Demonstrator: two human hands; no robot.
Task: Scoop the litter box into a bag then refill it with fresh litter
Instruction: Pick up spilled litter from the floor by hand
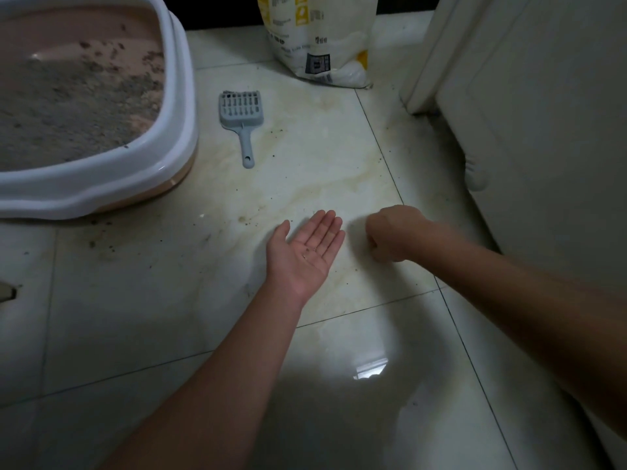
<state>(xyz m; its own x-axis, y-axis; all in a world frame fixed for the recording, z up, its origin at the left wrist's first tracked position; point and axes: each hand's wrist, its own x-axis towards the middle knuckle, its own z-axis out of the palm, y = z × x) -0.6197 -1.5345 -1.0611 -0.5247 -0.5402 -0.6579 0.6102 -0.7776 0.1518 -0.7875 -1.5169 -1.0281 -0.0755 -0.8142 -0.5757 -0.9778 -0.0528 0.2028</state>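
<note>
While the scoop [241,121] lies unused on the floor [135,300] beside the litter box [101,171], left hand [307,252] flat open, right hand [390,234] fisted, contents unclear, scooping and refilling appear outstanding.

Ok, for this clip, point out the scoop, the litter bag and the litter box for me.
scoop [241,107]: head view, on the slotted grey head.
litter bag [319,39]: head view, on the white front panel, mid-bag.
litter box [181,96]: head view, on the white rim at its right side.
</note>
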